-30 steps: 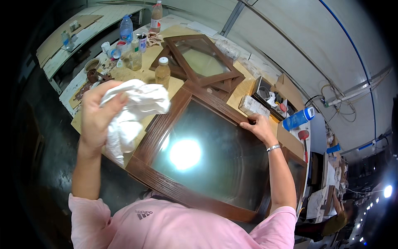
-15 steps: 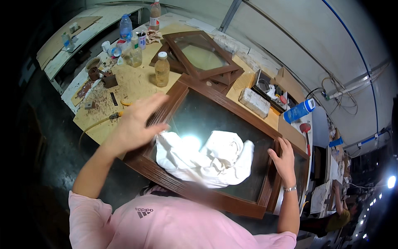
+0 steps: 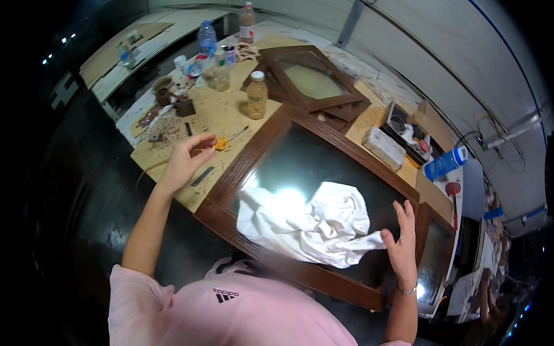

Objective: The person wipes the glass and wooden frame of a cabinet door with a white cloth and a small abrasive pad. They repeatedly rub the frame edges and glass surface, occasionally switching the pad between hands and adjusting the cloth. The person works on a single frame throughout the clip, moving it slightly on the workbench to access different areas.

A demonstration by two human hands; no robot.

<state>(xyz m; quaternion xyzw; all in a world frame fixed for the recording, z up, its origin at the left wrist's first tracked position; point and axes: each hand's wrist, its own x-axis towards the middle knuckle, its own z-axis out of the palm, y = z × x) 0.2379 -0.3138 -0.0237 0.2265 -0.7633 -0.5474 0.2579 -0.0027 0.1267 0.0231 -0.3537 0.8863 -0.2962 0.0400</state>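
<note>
My left hand (image 3: pixel 193 155) is over the table beside the door's left edge, with its fingers curled round a yellow air blow gun (image 3: pixel 221 144). The gun's thin nozzle points away to the right, and my fingers hide its handle. A crumpled white cloth (image 3: pixel 306 225) lies on the glass of a brown wooden framed door (image 3: pixel 340 135). One end of that cloth stretches right as far as the thumb of my right hand (image 3: pixel 402 245). My right hand's fingers are spread apart above the frame's right side.
A capped bottle of pale liquid (image 3: pixel 257 98) stands beyond the door. Smaller framed panels (image 3: pixel 311 81) are stacked at the back. To the right are a whitish block (image 3: pixel 384 147), a blue bottle (image 3: pixel 444 163) and another framed door (image 3: pixel 435 262). A dark strip (image 3: pixel 202 176) lies near my left wrist.
My left hand has moved left off the door's edge and down to the blow gun. The cloth's right end now extends towards my right thumb. The whole view has shifted.
</note>
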